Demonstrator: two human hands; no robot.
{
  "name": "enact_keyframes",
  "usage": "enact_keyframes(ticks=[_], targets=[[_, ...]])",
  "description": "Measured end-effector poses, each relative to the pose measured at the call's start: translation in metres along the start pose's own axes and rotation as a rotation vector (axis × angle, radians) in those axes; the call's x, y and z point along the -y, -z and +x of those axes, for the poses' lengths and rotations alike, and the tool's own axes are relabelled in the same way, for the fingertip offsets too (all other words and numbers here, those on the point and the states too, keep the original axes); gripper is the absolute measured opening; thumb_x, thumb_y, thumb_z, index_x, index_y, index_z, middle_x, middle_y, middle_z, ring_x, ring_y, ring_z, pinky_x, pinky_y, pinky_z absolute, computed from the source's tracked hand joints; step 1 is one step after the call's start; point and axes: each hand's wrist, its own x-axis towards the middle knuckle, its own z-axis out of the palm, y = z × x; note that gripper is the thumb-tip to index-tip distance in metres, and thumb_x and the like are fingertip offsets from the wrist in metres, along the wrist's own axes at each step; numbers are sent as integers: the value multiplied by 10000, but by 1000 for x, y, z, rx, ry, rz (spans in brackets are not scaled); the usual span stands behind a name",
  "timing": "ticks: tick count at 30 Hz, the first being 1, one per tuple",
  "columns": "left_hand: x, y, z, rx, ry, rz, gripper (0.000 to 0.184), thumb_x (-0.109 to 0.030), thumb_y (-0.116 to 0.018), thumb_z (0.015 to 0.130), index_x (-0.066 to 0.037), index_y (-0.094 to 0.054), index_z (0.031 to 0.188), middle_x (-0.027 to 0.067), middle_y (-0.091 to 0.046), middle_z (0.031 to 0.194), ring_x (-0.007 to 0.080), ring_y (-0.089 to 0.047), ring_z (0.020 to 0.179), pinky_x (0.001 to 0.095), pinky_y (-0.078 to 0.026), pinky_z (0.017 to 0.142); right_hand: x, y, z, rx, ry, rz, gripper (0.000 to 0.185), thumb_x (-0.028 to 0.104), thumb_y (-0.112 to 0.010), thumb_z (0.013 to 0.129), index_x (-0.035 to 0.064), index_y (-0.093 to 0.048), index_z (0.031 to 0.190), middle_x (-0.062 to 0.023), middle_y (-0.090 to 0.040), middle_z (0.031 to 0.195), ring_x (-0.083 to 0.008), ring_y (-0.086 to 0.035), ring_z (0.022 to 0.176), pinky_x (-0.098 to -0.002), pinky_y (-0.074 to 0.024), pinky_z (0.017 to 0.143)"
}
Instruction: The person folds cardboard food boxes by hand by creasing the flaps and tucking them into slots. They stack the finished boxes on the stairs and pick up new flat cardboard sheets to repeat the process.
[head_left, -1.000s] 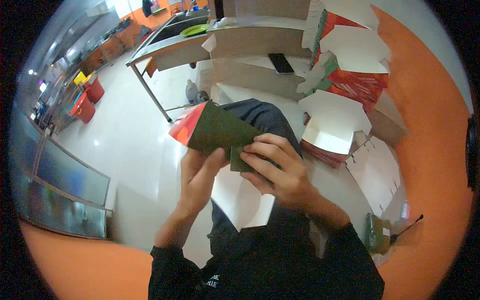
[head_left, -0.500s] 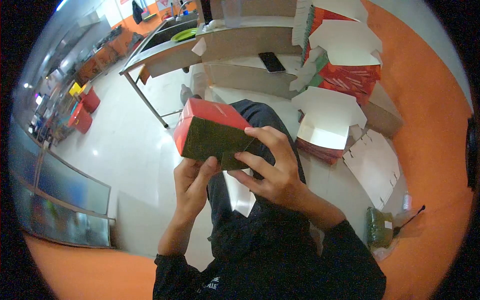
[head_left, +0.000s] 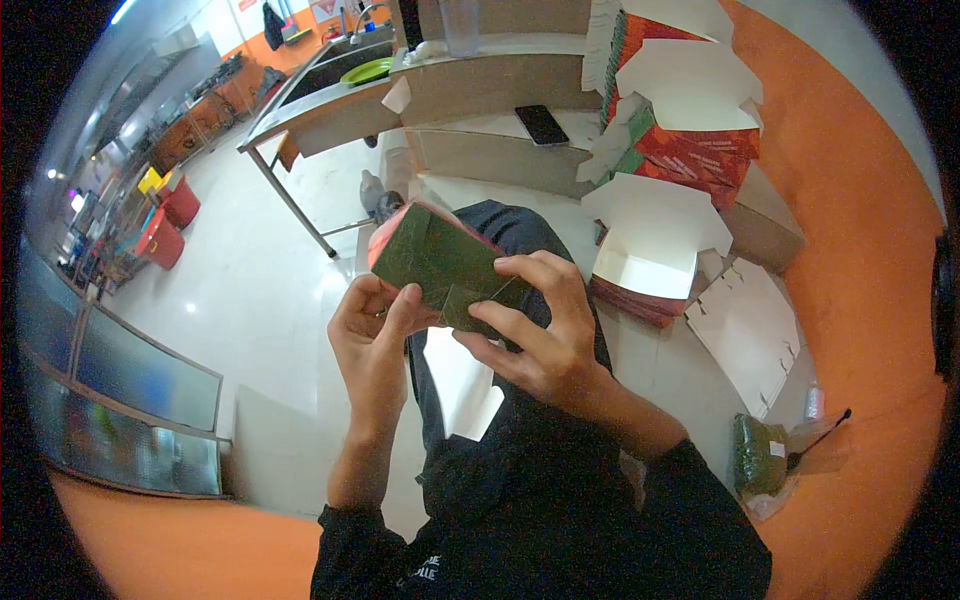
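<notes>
Above my lap is a small cardboard box [head_left: 435,255] with a dark green side facing me and red showing along its upper edge. My left hand [head_left: 375,325] grips its lower left corner, thumb on the green side. My right hand [head_left: 545,325] holds the right end, with fingers pressing a small green flap [head_left: 460,308]. A white inner flap [head_left: 460,385] of card hangs below the box over my dark trousers. The far side of the box is hidden.
Stacks of flat red-and-white box blanks [head_left: 660,235] stand at right, with a white card sheet [head_left: 748,335] beside them. A phone [head_left: 541,125] lies on the shelf ahead. A bag of green stuff [head_left: 760,455] sits lower right. A sink counter [head_left: 330,90] is at upper left.
The box has tilted so its green side faces me more and less red shows. My left hand has shifted slightly left and up. The white flap below shows more.
</notes>
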Motion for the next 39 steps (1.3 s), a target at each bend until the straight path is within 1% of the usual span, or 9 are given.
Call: enact_keyframes(ticks=[14,18,23,27,28,32,35,37,39], targets=[[-3,-6,-10,207,-38,91,252,48,-599,812,57,-506,1047,124,-592,996,161,-588,910,254,-468,774,-2,1,3,-36,-207,151,448,203,-787,596,79,-575,970,-134,-490,1126,-310,-499,953,-412,-417,816],[-10,-10,-9,157,36,200,177,45,-593,805,46,-553,977,91,-629,877,145,-604,815,244,-473,692,-10,5,6,39,-300,272,471,271,-759,624,74,-563,1004,-123,-535,1059,-270,-505,907,-387,-409,829],[-8,24,-8,166,-582,847,158,-18,-663,731,1,-606,877,103,-636,826,185,-601,739,244,-456,603,-59,25,-10,323,-661,574,482,143,-761,641,32,-534,1050,-73,-584,987,-157,-511,866,-299,-415,781],[5,25,11,404,-244,612,689,-360,-692,716,-10,-437,1252,129,-558,1094,217,-523,1021,328,-427,811,-92,8,-16,563,-798,1060,410,163,-731,695,13,-534,1021,-81,-605,976,-123,-521,849,-264,-414,771],[20,30,14,514,85,431,869,-470,-656,710,-26,-289,1361,128,-498,1185,208,-476,1089,336,-380,888,-95,3,-16,614,-797,1100,396,178,-724,719,7,-533,1021,-86,-616,964,-130,-539,851,-274,-426,780],[74,46,3,329,398,311,587,-307,-539,865,5,-344,1323,136,-461,1240,208,-466,1113,319,-368,936,-114,-21,-32,599,-951,912,333,243,-698,763,21,-597,990,-91,-641,896,-148,-589,812,-274,-465,711],[119,70,-8,111,480,185,511,-331,-463,922,33,-380,1271,138,-458,1241,216,-485,1104,312,-409,904,-97,19,-49,8,-869,395,260,194,-676,783,27,-607,971,-110,-642,920,-167,-608,759,-286,-481,680],[128,79,-10,133,413,179,495,-334,-444,929,22,-377,1268,138,-459,1229,223,-489,1104,321,-429,886,-44,71,-38,-77,-842,229,185,139,-645,799,29,-612,943,-131,-636,953,-198,-631,756,-286,-494,677],[131,62,-18,52,400,-43,490,-344,-426,935,2,-361,1276,138,-463,1209,229,-492,1098,342,-438,883,-11,74,-55,-20,-426,263,234,153,-649,798,37,-594,994,-136,-614,1021,-206,-639,762,-281,-516,651]])
